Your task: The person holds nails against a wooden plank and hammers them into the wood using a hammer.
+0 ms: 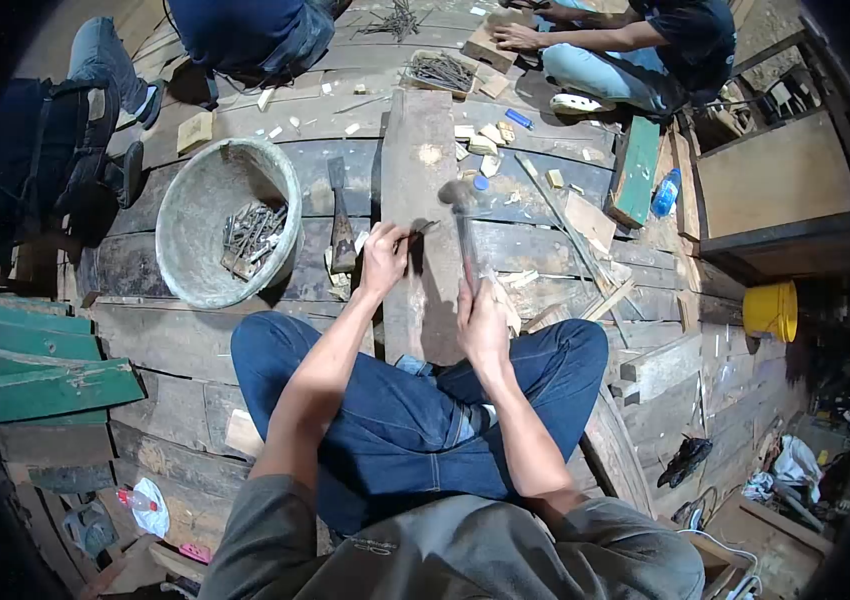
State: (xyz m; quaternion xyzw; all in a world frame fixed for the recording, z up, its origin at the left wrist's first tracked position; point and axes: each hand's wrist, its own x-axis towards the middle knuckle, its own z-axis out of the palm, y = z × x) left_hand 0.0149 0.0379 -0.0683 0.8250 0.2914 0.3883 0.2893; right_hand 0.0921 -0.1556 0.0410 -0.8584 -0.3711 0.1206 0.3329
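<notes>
My right hand (483, 325) is closed around the handle of a hammer (465, 235), whose head is raised and a little blurred. Over the wooden plank (420, 130) in front of me, my left hand (385, 258) pinches a thin, dark, bent-looking nail (426, 227). The hammer head is to the right of the nail and apart from it. Left of the plank lies a wide-bladed chisel (341, 220) with a wooden handle. Beside it stands a grey bucket (177, 225) with a heap of nails (253, 240) inside.
A box of nails (442, 72) sits beyond the plank. Wood chips (485, 145), a blue lighter (519, 118) and long sticks (570, 235) lie to the right. Green boards (40, 365) are at the left. Co-workers sit ahead, one with hands (520, 37) at a wooden block.
</notes>
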